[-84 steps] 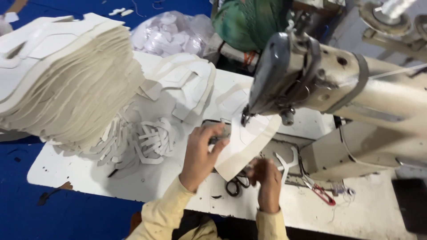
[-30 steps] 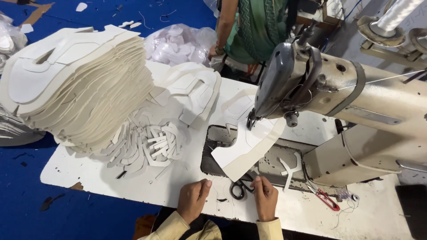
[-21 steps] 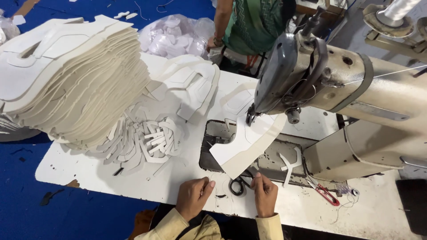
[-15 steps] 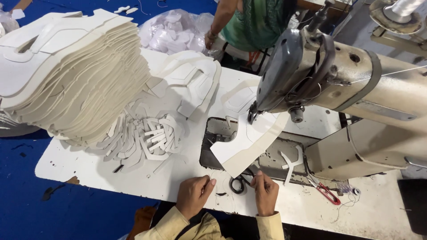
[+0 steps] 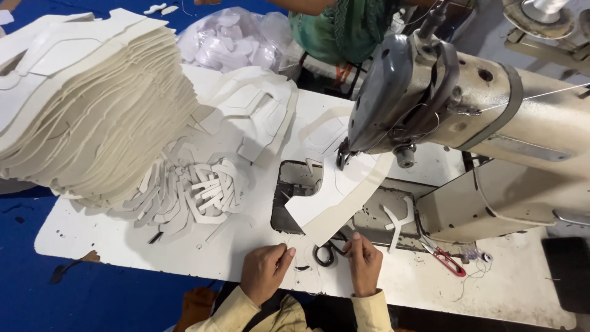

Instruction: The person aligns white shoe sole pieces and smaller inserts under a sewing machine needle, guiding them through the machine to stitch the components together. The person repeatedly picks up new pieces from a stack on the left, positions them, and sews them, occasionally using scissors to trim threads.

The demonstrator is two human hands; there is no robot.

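My left hand (image 5: 265, 272) rests on the white sewing table (image 5: 123, 246) near its front edge, fingers curled with thumb and forefinger pinched together; nothing visible is in it. My right hand (image 5: 365, 265) sits beside it, fingertips closed on a pair of black-handled scissors (image 5: 326, 252) that lie flat on the table. Just beyond both hands a white cut shoe piece (image 5: 335, 200) hangs under the needle of the grey sewing machine (image 5: 442, 104), over the dark opening in the table.
A tall stack of cream cut pieces (image 5: 86, 104) fills the left side, with loose white strips (image 5: 196, 190) and shaped panels (image 5: 252, 110) beside it. Red-handled snips (image 5: 444, 258) lie to the right. Another person in green (image 5: 344, 24) stands behind, next to a clear bag of pieces (image 5: 236, 46).
My left hand came off the white piece and drew back to the table's front edge. My right hand stayed by the scissors. The piece remains under the needle.
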